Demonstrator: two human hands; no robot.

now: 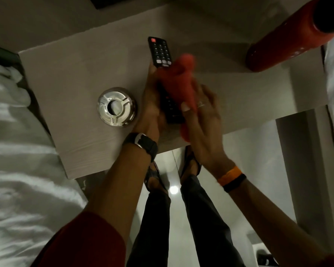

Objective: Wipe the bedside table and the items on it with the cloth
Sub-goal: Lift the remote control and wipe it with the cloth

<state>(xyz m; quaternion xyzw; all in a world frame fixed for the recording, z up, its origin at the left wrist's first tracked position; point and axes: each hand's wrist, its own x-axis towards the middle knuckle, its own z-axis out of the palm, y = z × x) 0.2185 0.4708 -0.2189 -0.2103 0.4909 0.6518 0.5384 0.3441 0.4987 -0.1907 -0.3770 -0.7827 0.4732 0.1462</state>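
1. Head view, hands: I am watching the left hand (150,105) cupping the long black button-faced remote control (163,74) from its left side and underneath, fingers curled around the body. The right hand (204,116) is pressing the soft red cloth (178,83) against the middle of the remote, thumb pinching the fabric, remaining fingers spread.

2. Head view, task items: The remote is being held over the pale wood-grain bedside table (75,89), near its front edge. I cannot tell whether its far end is touching the surface.

3. Head view, risks: I am judging that the remote could slip forward off the front edge if the left hand loosens while the cloth is dragging along it. Firm rubbing could also be pressing buttons. The tall red cylindrical lamp base (283,43) is standing at the right rear; a wide sweep could be knocking it.

4. Head view, containers: The round polished-metal ashtray (116,106) is sitting just beside the left hand. A pale patch is showing in its centre; I cannot tell whether it is contents or reflection.
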